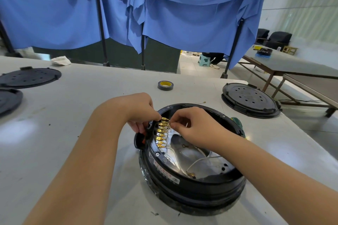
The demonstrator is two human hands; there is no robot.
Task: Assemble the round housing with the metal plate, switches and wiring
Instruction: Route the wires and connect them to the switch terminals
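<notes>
We see the round black housing sitting near the front edge of the white tabletop, open side up, with the shiny metal plate inside it and thin white wiring trailing across that plate. Along the housing's left inner rim runs a row of brass terminals. Our left hand curls over the rim there, fingertips pinching at the topmost terminal. Our right hand reaches in from the other side — thumb and forefinger pressed together just beside the same terminal, though what they hold is too small to tell. A roll of grey tape lies farther back on the tabletop. Black perforated lids rest at the right edge and the left edge. Blue cloth hangs behind.
</notes>
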